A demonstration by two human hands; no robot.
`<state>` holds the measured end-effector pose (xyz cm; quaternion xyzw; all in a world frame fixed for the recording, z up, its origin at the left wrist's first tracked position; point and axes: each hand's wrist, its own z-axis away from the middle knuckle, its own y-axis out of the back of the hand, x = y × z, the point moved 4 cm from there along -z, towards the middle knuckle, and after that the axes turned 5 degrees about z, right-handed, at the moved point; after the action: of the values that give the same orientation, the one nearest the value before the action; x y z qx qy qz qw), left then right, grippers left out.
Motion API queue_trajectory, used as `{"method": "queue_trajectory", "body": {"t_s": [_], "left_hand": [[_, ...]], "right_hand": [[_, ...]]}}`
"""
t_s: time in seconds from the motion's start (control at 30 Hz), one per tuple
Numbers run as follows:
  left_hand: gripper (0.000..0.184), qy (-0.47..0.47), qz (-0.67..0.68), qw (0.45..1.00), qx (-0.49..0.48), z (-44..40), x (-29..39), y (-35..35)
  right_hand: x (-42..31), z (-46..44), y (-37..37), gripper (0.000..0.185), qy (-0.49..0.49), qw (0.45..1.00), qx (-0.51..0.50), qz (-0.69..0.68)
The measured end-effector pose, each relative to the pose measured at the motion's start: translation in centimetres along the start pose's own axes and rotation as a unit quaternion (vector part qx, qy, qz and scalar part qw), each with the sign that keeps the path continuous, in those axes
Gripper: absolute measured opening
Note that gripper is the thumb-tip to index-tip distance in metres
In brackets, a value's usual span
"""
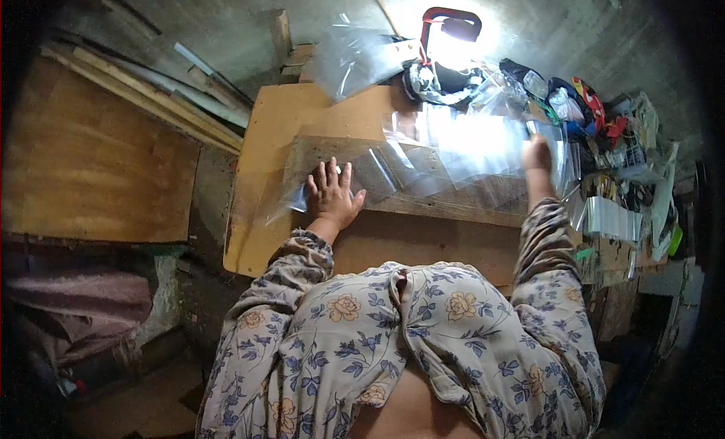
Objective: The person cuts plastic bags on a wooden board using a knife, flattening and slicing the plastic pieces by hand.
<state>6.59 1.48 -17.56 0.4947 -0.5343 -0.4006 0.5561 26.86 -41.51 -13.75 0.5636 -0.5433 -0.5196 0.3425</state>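
Clear plastic sheeting (423, 178) lies over a dark wooden board (445, 203) on the work table. My left hand (334, 197) rests flat on the left part of the sheeting, fingers spread. At the right end of the sheeting, my right hand (537, 153) is closed in a fist. A small pale end shows above its fingers, but glare hides what it is. The middle of the sheeting reflects the lamp strongly.
A bright lamp with a red and black handle (451, 20) stands at the back of the wooden table (260, 137). Loose plastic film (355, 57) lies behind. Bags and clutter (581, 106) crowd the right side. Wooden strips (151, 95) lean at left above a brown panel (98, 152).
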Motion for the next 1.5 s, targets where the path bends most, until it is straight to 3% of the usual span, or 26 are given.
{"method": "queue_trajectory", "body": {"t_s": [0.07, 0.13, 0.2, 0.27, 0.3, 0.4, 0.47, 0.53, 0.57, 0.6, 0.63, 0.67, 0.73, 0.77, 0.87, 0.93, 0.97, 1.03, 1.07, 1.13, 1.2, 1.27, 1.33, 1.37, 1.4, 1.5], "left_hand": [[0.067, -0.013, -0.003, 1.0, 0.013, 0.0, 0.4, -0.1], [0.065, -0.009, -0.014, 0.999, 0.028, 0.1, 0.7, 0.1], [0.064, -0.009, 0.004, 1.0, 0.019, 0.0, 0.8, 0.4], [0.062, -0.025, 0.027, 0.998, 0.059, -0.1, 0.6, 0.4], [0.062, -0.046, 0.047, 0.996, 0.063, 0.0, 0.7, 0.6], [0.049, -0.083, 0.074, 0.984, 0.139, 1.8, 0.9, 2.4], [0.033, -0.163, 0.2, 0.95, 0.174, 4.2, 1.0, 4.0], [0.021, -0.145, 0.272, 0.929, 0.203, 7.2, 0.8, 5.3], [0.022, 0.014, 0.404, 0.899, 0.167, 8.4, -0.6, 4.9], [0.026, 0.17, 0.519, 0.828, 0.124, 9.5, -2.0, 4.2], [0.057, 0.258, 0.682, 0.684, 0.038, 9.9, -3.4, 3.2], [0.057, 0.255, 0.681, 0.685, 0.041, 9.8, -4.6, 3.3], [0.091, 0.222, 0.94, 0.252, -0.063, 8.2, -4.8, 3.4], [0.113, 0.172, 0.958, 0.226, -0.047, 6.9, -5.1, 5.3], [0.102, 0.109, 0.962, 0.246, -0.038, 2.8, -6.0, 10.1], [0.073, 0.083, 0.967, 0.241, -0.009, 0.0, -6.6, 12.7], [0.073, 0.074, 0.966, 0.245, -0.015, -1.0, -6.4, 14.0], [0.053, -0.012, 0.927, 0.375, -0.02, -2.1, -4.9, 17.7], [0.053, -0.017, 0.925, 0.378, -0.027, -2.1, -3.8, 18.8], [0.051, -0.054, 0.863, 0.485, -0.134, -2.1, -0.8, 20.3], [0.051, -0.084, 0.865, 0.463, -0.173, -2.6, 0.8, 19.7], [0.047, -0.111, 0.811, 0.526, -0.231, -1.4, 3.0, 20.4], [0.05, -0.097, 0.809, 0.514, -0.267, -0.3, 4.4, 20.9], [0.049, -0.107, 0.776, 0.55, -0.29, 0.3, 4.8, 20.8], [0.049, -0.115, 0.74, 0.585, -0.312, 0.9, 5.2, 20.7], [0.044, -0.154, 0.735, 0.566, -0.339, 2.4, 6.1, 20.6]], "right_hand": [[7.2, -3.7, -0.5, 0.02, -0.028, 0.987, 0.134, 0.088], [1.1, -1.0, 4.0, 0.021, 0.016, 0.977, 0.165, 0.131], [-2.4, -0.1, -1.4, 0.026, 0.153, 0.985, 0.045, -0.069], [-11.9, 5.9, -4.9, 0.038, 0.345, 0.926, 0.032, -0.152], [-17.9, 10.0, -2.5, 0.041, 0.314, 0.935, -0.15, -0.066], [-24.5, 16.8, -1.4, 0.032, 0.199, 0.953, -0.217, -0.066], [-25.5, 17.6, -3.8, 0.03, 0.224, 0.943, -0.226, -0.099], [-25.9, 17.4, -4.7, 0.027, 0.244, 0.933, -0.232, -0.13], [-26.2, 17.0, -4.7, 0.025, 0.292, 0.915, -0.238, -0.142], [-26.3, 16.8, -4.7, 0.023, 0.338, 0.896, -0.243, -0.153], [-27.3, 16.6, -2.4, 0.017, 0.395, 0.882, -0.169, -0.193], [-26.8, 16.1, -0.2, 0.016, 0.374, 0.883, -0.157, -0.235], [-25.8, 15.7, 5.9, 0.018, 0.344, 0.847, -0.15, -0.376], [-25.1, 15.4, 9.8, 0.018, 0.334, 0.849, -0.193, -0.362], [-21.3, 14.7, 16.9, 0.014, 0.422, 0.805, -0.178, -0.378], [-18.1, 14.0, 17.5, 0.014, 0.46, 0.763, -0.182, -0.415], [-16.4, 14.1, 17.4, 0.013, 0.419, 0.816, -0.208, -0.34], [-13.6, 14.7, 14.5, 0.018, 0.351, 0.832, -0.312, -0.296], [-12.6, 15.3, 13.2, 0.022, 0.31, 0.843, -0.367, -0.242], [-11.9, 16.2, 9.7, 0.029, 0.401, 0.772, -0.409, -0.275], [-12.6, 15.9, 8.7, 0.031, 0.409, 0.808, -0.307, -0.292], [-16.4, 15.4, 11.2, 0.026, 0.389, 0.87, -0.192, -0.234], [-19.2, 14.8, 11.7, 0.022, 0.231, 0.799, -0.242, -0.499], [-20.7, 14.8, 12.6, 0.022, 0.209, 0.715, -0.306, -0.593], [-22.3, 15.3, 13.9, 0.025, 0.142, 0.691, -0.345, -0.619], [-24.7, 16.5, 13.2, 0.029, 0.199, 0.603, -0.41, -0.655]]}}
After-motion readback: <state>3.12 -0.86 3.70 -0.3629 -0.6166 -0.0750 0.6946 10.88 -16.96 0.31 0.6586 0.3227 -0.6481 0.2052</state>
